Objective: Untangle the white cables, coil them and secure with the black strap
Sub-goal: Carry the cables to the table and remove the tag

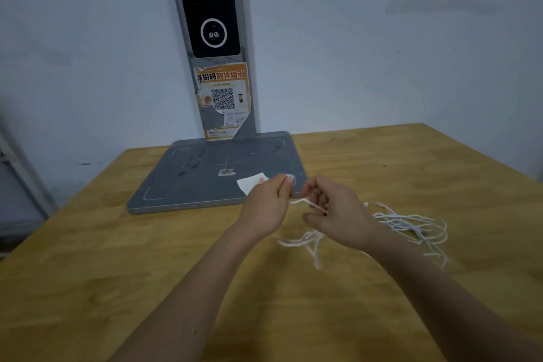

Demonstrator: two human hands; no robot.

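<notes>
The white cables [411,223] lie in a loose tangle on the wooden table [147,258], to the right of my hands. A short stretch of cable runs between both hands, just above the table. My left hand [269,206] pinches one end of that stretch between thumb and fingers. My right hand [338,214] grips the same stretch a little further along, and more cable hangs below it in loops [305,241]. A dark piece shows inside the tangle [418,233]; whether it is the black strap I cannot tell.
A grey scanner stand with a flat base plate [205,179] sits at the back of the table against the wall, its upright post [217,38] carrying a black screen and an orange sticker. A white paper slip [251,184] lies on the plate, just beyond my left hand.
</notes>
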